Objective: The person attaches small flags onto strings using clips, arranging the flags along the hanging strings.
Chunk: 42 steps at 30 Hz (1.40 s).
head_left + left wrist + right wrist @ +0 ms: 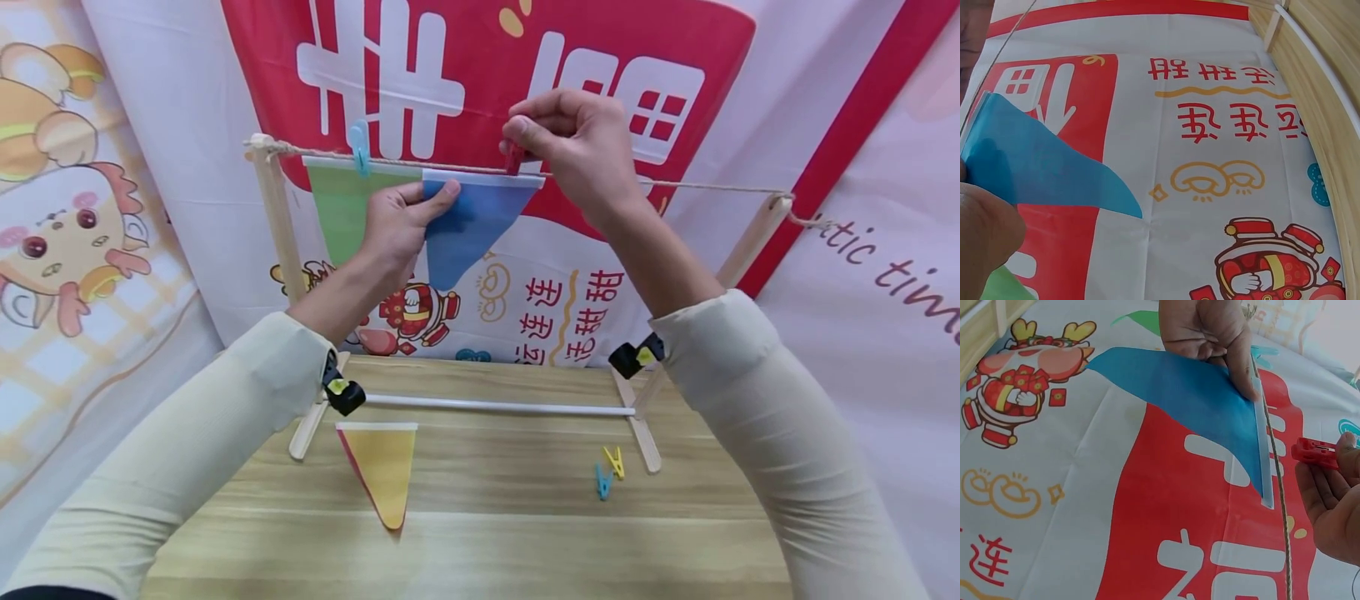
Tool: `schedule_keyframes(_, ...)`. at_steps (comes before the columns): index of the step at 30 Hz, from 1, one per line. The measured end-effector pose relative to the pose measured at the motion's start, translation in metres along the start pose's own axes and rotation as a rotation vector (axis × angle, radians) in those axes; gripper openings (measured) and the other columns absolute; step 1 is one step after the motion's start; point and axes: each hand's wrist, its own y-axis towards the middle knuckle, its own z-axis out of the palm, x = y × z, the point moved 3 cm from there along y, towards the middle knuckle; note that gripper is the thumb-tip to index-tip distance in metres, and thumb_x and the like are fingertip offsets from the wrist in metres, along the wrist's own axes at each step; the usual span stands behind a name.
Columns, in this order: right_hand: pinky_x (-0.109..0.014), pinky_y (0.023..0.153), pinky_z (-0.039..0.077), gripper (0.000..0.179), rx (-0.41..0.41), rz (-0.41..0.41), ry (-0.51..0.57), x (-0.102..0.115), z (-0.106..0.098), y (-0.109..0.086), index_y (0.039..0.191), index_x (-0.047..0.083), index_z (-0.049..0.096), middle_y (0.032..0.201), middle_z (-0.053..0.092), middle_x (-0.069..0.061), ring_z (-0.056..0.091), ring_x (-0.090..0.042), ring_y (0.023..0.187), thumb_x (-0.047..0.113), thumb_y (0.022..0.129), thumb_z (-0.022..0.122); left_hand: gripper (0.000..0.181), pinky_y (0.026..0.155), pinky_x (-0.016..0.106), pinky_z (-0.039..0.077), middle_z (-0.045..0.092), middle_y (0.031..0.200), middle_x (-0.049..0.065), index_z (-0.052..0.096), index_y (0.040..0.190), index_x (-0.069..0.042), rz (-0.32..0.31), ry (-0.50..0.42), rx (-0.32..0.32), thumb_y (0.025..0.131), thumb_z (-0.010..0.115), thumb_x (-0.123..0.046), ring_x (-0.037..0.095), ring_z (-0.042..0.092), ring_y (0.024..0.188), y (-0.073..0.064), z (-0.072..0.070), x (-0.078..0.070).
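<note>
My left hand point(397, 225) pinches a blue triangular pennant point(480, 221) near the upper left corner of its white top strip, holding it up along a twine line point(675, 185). Between the thumb and fingers of my right hand point(596, 154) is a red clothespin point(1315, 452). In the right wrist view, the clothespin's tip is a little way off the twine and the white strip. Left of the blue pennant hangs a green pennant point(333, 204), partly behind my left hand. A light blue clothespin point(361, 150) clips its top to the twine.
Wooden posts, left point(276, 208) and right point(753, 233), carry the twine. A white rod point(487, 406) joins them low down. On the table point(525, 550) lie a yellow pennant point(386, 467) with red beneath it, a yellow clothespin point(615, 462) and a blue clothespin point(603, 483). Behind hangs a printed cloth.
</note>
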Motion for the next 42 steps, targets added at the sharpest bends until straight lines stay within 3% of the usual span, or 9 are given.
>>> schedule_keyframes(5,-0.031,0.105,0.066,0.022,-0.041,-0.014,0.122,-0.003,0.008,0.006,0.119,0.003,0.085,0.112,0.087,-0.009,0.085,-0.019,0.106,0.020,0.105,0.081,0.046,0.132,0.059,0.047,0.075,0.153,0.006,0.077,0.147,-0.014,-0.001,-0.012,0.002,0.106,0.080,-0.035,0.032,0.065,0.148,0.000,0.001,0.000)
schedule_keyframes(9,-0.031,0.104,0.067,0.021,-0.065,0.002,0.130,-0.006,0.013,0.010,0.117,0.003,0.085,0.111,0.086,-0.011,0.085,-0.020,0.105,0.020,0.105,0.081,0.047,0.132,0.059,0.047,0.075,0.153,0.006,0.076,0.148,-0.014,-0.001,-0.023,0.004,0.106,0.080,-0.034,0.032,0.065,0.148,-0.001,0.002,0.000)
schedule_keyframes(18,-0.028,0.103,0.066,0.024,-0.060,0.073,0.016,-0.007,0.022,0.016,0.121,0.004,0.085,0.116,0.086,-0.011,0.085,-0.018,0.107,0.023,0.106,0.080,0.047,0.132,0.059,0.047,0.075,0.153,0.007,0.076,0.147,-0.012,-0.005,-0.030,-0.008,0.106,0.080,-0.034,0.033,0.066,0.148,0.001,0.001,0.003)
schedule_keyframes(33,-0.027,0.104,0.066,0.027,0.023,0.069,-0.160,-0.006,0.028,0.016,0.125,0.007,0.086,0.119,0.086,-0.011,0.084,-0.017,0.108,0.026,0.108,0.077,0.045,0.131,0.056,0.048,0.077,0.149,0.005,0.078,0.146,-0.016,0.012,-0.047,-0.001,0.106,0.080,-0.036,0.031,0.069,0.145,0.002,0.003,-0.001)
schedule_keyframes(42,-0.031,0.108,0.065,0.036,0.097,0.051,-0.333,-0.004,0.029,0.014,0.135,0.010,0.083,0.132,0.084,-0.007,0.081,-0.019,0.126,0.034,0.109,0.077,0.044,0.131,0.056,0.048,0.077,0.150,0.005,0.077,0.146,-0.016,0.005,-0.050,-0.004,0.106,0.079,-0.035,0.031,0.069,0.145,0.003,0.003,-0.001)
